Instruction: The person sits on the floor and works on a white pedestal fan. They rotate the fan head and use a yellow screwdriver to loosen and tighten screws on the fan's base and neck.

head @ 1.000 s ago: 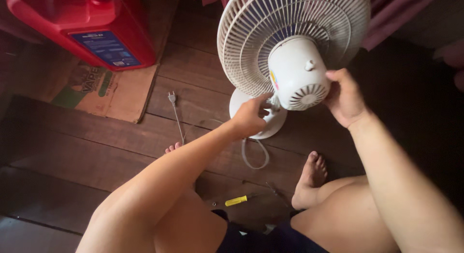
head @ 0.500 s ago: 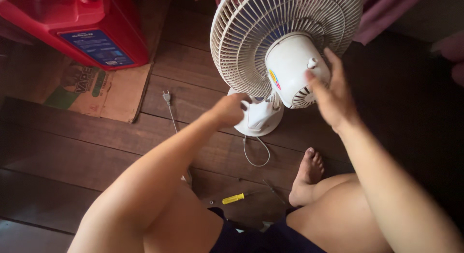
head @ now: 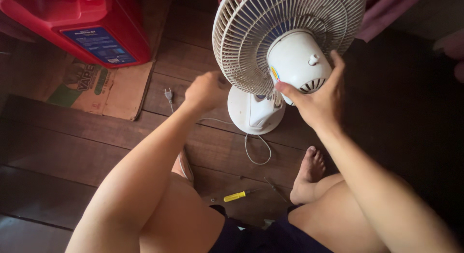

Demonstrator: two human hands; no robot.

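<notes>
The white fan (head: 285,55) stands on the wood floor (head: 96,151), its cage on. The right hand (head: 314,101) wraps open fingers around the fan's round back. The left hand (head: 205,91) is curled, holding nothing. The yellow screwdriver (head: 237,196) lies unused.

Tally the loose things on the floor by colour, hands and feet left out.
White: 1, the fan
Red: 1, the jug
Yellow: 1, the screwdriver
Brown: 1, the cardboard
Total: 4
</notes>
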